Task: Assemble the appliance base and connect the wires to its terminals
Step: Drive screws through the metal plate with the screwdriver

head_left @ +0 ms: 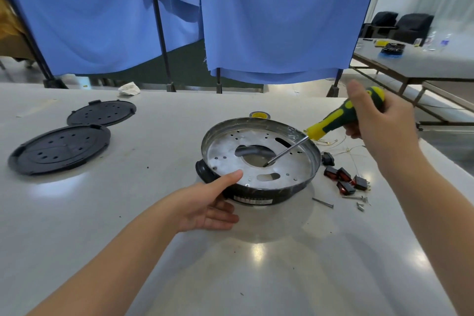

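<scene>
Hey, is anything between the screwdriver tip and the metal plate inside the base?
Nothing visible. The screwdriver, gripped by the right hand, reaches over the rim, its tip by the central opening of the appliance base.

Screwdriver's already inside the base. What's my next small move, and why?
Probably lower the screwdriver tip onto a screw hole in the plate: it hangs over the central opening, engaging nothing. Left hand steadies the base; loose screws lie right.
</scene>
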A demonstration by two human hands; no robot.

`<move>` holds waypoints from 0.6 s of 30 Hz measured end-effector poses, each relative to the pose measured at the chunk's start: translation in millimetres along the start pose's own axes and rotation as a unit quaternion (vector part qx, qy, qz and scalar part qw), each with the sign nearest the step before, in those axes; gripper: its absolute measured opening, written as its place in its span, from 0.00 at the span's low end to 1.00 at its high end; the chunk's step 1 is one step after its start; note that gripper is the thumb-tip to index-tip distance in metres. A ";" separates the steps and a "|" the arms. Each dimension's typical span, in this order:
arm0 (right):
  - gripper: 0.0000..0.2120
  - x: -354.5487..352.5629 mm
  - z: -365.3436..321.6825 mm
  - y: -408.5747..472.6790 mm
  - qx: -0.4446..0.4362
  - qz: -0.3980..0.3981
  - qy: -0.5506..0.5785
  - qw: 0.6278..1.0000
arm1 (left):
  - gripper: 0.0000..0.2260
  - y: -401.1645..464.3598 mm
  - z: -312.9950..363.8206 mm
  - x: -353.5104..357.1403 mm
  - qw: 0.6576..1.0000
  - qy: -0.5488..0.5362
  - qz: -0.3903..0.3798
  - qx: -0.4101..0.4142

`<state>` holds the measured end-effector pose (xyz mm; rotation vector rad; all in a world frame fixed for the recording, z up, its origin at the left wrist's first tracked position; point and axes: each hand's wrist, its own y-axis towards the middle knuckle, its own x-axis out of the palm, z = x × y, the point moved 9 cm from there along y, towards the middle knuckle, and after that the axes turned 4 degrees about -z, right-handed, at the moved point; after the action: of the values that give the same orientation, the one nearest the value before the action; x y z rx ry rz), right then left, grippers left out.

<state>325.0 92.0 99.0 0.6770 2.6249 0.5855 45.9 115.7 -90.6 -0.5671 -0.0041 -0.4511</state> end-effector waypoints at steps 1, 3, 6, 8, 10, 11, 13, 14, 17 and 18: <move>0.23 -3.4 6.1 -2.0 0.014 0.006 0.010 1.000 | 0.39 -1.5 -0.3 -1.0 1.000 0.001 0.000 0.002; 0.20 -10.0 17.3 -6.7 0.038 0.015 0.028 0.999 | 0.39 -4.3 -0.2 -3.6 1.000 0.005 0.005 0.004; 0.16 -18.1 28.8 -14.3 0.060 0.024 0.046 0.997 | 0.39 -7.9 1.2 -8.2 1.000 0.020 0.020 0.005; 0.16 -21.7 32.8 -18.2 0.068 0.026 0.049 0.996 | 0.38 -9.8 2.1 -11.7 0.999 0.035 0.035 0.000; 0.16 -24.1 35.1 -20.8 0.068 0.028 0.046 0.996 | 0.38 -11.2 3.0 -12.9 0.998 0.054 0.041 -0.006; 0.16 -25.1 35.9 -21.7 0.068 0.029 0.048 0.996 | 0.37 -11.8 3.7 -13.3 0.997 0.062 0.044 -0.008; 0.16 -26.0 37.0 -23.4 0.067 0.030 0.053 0.996 | 0.39 -12.4 4.5 -15.0 0.996 0.075 0.054 -0.009; 0.16 -26.1 37.2 -24.0 0.067 0.030 0.054 0.996 | 0.39 -12.7 4.6 -16.6 0.995 0.081 0.060 -0.008; 0.15 -26.7 38.5 -25.9 0.069 0.034 0.059 0.995 | 0.35 -14.2 4.6 -25.0 0.990 0.107 0.090 -0.006; 0.15 -26.8 38.8 -26.4 0.070 0.035 0.061 0.995 | 0.32 -15.1 4.6 -28.7 0.988 0.114 0.101 -0.006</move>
<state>354.2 68.5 60.1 0.8027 2.7859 0.4801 14.2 118.6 -82.5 -0.5200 0.2721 -0.3167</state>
